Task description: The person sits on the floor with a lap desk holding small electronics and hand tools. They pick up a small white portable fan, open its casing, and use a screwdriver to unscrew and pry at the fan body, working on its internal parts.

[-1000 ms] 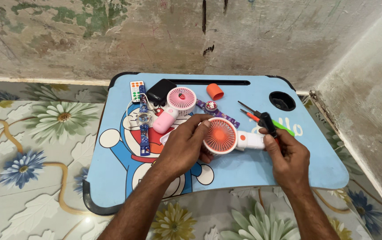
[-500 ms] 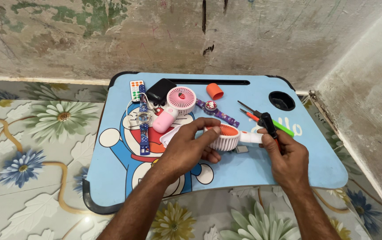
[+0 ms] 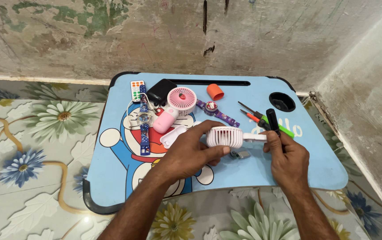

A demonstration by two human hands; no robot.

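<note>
Now mid-inspection: left hand (image 3: 191, 153) pinching small white fan (image 3: 224, 137) head, right hand (image 3: 288, 156) gripping handle plus black screwdriver (image 3: 272, 121), above blue tabletop (image 3: 244, 171) centre; likely needing screwdriver tip aligned next.

white handheld fan (image 3: 224, 137) (held sideways)

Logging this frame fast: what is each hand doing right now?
Left hand: closed on the head of the white handheld fan.
Right hand: closed on the fan's handle and a black-handled screwdriver.
</note>
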